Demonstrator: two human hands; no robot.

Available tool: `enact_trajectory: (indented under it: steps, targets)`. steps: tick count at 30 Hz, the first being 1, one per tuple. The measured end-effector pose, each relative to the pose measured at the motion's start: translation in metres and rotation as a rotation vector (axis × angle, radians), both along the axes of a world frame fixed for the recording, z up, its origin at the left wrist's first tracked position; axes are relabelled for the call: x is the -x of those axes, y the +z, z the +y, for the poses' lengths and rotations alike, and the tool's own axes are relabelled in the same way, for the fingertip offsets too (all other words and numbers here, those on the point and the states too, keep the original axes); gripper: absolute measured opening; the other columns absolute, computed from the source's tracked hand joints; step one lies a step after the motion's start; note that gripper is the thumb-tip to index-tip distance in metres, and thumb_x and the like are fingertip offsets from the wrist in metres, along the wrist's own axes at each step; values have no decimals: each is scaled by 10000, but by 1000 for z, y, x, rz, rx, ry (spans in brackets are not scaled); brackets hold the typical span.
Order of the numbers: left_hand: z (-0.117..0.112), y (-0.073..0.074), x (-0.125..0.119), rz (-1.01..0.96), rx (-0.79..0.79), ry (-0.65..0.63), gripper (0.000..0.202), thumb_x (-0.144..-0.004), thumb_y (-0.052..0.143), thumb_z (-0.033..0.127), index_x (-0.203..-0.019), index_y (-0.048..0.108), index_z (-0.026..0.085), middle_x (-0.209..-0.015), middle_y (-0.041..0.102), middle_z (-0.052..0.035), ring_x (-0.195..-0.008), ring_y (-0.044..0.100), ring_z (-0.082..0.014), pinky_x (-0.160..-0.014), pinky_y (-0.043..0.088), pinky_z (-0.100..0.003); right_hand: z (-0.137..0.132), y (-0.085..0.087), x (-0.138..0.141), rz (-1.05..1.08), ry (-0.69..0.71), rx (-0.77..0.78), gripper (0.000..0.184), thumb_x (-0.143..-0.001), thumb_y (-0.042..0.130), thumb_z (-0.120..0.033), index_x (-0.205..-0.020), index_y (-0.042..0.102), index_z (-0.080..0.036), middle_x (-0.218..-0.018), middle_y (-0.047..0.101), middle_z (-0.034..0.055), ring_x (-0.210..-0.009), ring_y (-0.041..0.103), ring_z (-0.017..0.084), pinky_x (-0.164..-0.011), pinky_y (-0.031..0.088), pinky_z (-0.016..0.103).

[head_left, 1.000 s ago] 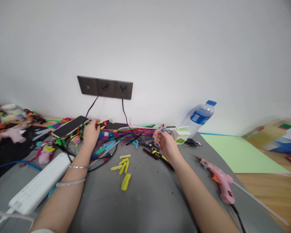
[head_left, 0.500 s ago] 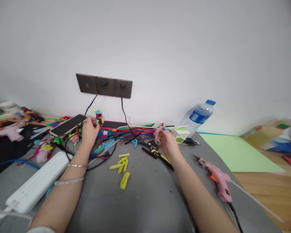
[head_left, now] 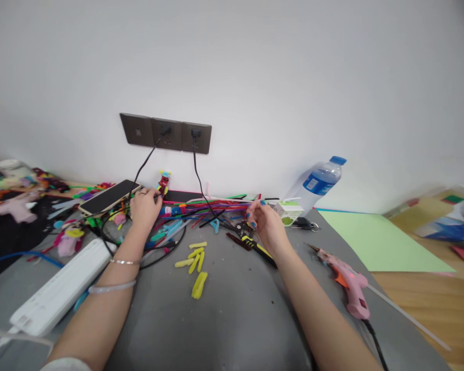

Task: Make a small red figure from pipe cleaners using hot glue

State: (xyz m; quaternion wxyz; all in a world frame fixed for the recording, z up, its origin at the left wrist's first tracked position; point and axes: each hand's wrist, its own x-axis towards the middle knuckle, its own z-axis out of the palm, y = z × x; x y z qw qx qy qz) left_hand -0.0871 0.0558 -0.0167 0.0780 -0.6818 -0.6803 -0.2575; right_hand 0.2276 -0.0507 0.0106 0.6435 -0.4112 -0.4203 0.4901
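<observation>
My left hand is at the back of the table, its fingers closed at the lower part of a small red pipe-cleaner figure with a yellow-and-blue top. The figure stands near the wall; its base is partly hidden by my fingers. My right hand is loosely curled with fingertips apart, and nothing shows between them. It hovers beside a bundle of coloured pipe cleaners and the yellow-and-black pliers. Several short yellow pipe-cleaner pieces lie between my forearms.
A phone and a white power strip lie at left, among black cables. On the right are a small carton, a water bottle, a pink glue gun and green paper. Wall sockets hold plugs.
My left hand and the red figure have shifted slightly to the right together, and the figure shows more fully. My right hand has hardly moved.
</observation>
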Motion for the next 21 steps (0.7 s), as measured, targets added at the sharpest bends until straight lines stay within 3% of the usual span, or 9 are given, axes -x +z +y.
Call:
enact_trajectory:
  steps: [6,9,11,13,15,18,21]
  targets:
    - [-5,5,-3,-73,-159,-80,183,-839,549,235,-927,705,199,-1249,625,-131,-1132,537,-347,-941,407,-483,-8,2,7,-341,-38,-109,355,-900,525,-518,-762,584,-196,-640,552,-8,-513,427,108,-478,337,238]
    - [-12,15,-9,-80,-257,-169,164,-857,520,225,-924,669,203,-1068,674,-105,-1017,575,-294,-933,397,-446,-19,5,17,-621,44,-210,229,-943,486,-376,-833,583,-200,-693,568,0,-569,462,128,-531,376,251]
    - [-22,24,-15,-135,-268,-289,143,-864,498,220,-902,633,190,-892,660,-74,-863,592,-229,-841,431,-360,-26,6,25,-822,150,-282,115,-930,493,-242,-908,599,-201,-768,599,14,-652,518,143,-598,415,258]
    - [-36,33,-24,-219,-170,-452,123,-868,496,236,-909,607,200,-677,578,8,-653,548,-161,-685,421,-278,-31,6,32,-993,259,-365,153,-895,507,-135,-979,613,-205,-900,638,41,-804,575,167,-723,456,282]
    - [-51,40,-37,-234,23,-661,116,-870,497,244,-899,603,207,-590,519,56,-547,499,-119,-599,379,-236,-34,2,39,-1118,347,-440,226,-865,516,-70,-1012,622,-205,-996,651,62,-933,586,190,-828,462,310]
    - [-68,40,-57,-219,344,-928,145,-873,499,256,-835,625,194,-591,567,47,-537,510,-107,-551,347,-218,-35,-6,47,-1239,442,-506,249,-856,518,-36,-992,641,-205,-981,664,66,-944,595,196,-835,471,314]
    - [-72,34,-68,-134,517,-1011,161,-852,527,269,-783,648,188,-654,635,9,-595,552,-131,-558,347,-229,-37,-13,56,-1273,468,-542,253,-879,504,-43,-1003,651,-206,-994,676,73,-956,612,198,-839,481,317]
